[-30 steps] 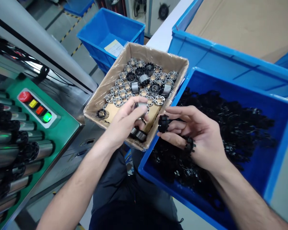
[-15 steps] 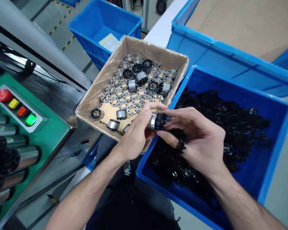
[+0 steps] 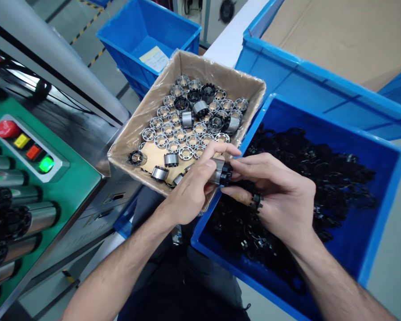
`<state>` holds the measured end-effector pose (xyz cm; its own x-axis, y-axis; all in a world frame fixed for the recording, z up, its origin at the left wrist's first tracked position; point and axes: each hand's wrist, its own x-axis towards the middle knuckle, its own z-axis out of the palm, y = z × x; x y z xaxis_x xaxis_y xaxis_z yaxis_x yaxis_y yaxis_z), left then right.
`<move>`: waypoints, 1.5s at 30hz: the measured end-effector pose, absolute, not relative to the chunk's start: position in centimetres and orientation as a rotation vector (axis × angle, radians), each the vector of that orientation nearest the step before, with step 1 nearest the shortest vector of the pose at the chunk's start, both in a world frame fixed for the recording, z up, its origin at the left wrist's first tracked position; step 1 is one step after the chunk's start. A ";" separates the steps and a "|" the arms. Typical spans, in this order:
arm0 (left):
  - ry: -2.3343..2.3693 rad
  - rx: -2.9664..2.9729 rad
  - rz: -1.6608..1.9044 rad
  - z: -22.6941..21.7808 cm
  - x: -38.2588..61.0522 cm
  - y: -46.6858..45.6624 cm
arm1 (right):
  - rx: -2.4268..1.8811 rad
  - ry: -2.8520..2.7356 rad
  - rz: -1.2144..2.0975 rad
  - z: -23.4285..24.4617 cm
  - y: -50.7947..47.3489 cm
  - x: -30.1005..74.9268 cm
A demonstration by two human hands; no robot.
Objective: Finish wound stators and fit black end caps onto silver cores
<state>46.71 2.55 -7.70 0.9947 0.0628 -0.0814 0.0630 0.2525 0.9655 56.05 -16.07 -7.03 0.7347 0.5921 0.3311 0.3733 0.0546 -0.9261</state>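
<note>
My left hand (image 3: 192, 189) is closed around a small metal cylinder (image 3: 217, 171) with a shiny band. My right hand (image 3: 276, 191) pinches a black plastic ring (image 3: 226, 173) against the cylinder's end, so both hands meet over the edge between the two boxes. A second black ring (image 3: 256, 200) sits on a lower finger of my right hand. Behind the hands stands a cardboard box (image 3: 138, 129) lined with plastic film and holding several metal cylinders (image 3: 187, 133). To the right is a blue bin (image 3: 384, 209) full of black rings (image 3: 321, 178).
A green machine panel (image 3: 70, 187) with red, yellow, orange and lit green buttons (image 3: 45, 165) stands at the left, with steel rods (image 3: 30, 218) below it. An empty-looking blue bin (image 3: 147, 31) holding a paper slip is at the back. Another blue bin (image 3: 307, 84) with a cardboard sheet lies far right.
My left hand lifted a metal cylinder out of the cardboard box and met my right hand. The black ring is now held against the cylinder's end.
</note>
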 end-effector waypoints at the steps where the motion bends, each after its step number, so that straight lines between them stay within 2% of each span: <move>1: 0.112 1.328 0.009 -7.6 46.7 2.6 | -1.578 -0.830 0.169 -6.9 -16.1 56.1; 5: 0.154 1.381 -0.020 -7.1 46.4 2.7 | -1.651 -0.896 0.072 -6.4 -16.1 56.2; 15: 0.156 1.350 -0.056 -6.4 46.7 2.4 | -1.696 -0.824 0.235 -5.9 -16.3 56.5; 20: 0.364 1.167 0.205 -6.5 47.7 1.9 | -1.850 -0.562 0.366 -5.6 -16.8 57.6; 26: 0.417 1.216 0.171 -7.0 48.2 2.0 | -1.643 -0.527 0.462 -5.3 -16.3 57.5; 33: 0.303 1.202 -0.080 -7.3 47.9 2.1 | -1.544 -0.497 0.261 -4.7 -15.8 56.1; 45: 0.177 1.271 -0.100 -7.4 46.9 2.0 | -1.663 -0.627 0.125 -5.8 -15.4 55.7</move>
<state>46.86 2.00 -7.39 0.9820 0.0230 -0.1875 0.1726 0.2935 0.9402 55.73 -15.36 -5.81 0.8443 0.4658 0.2648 0.3284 -0.0595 -0.9427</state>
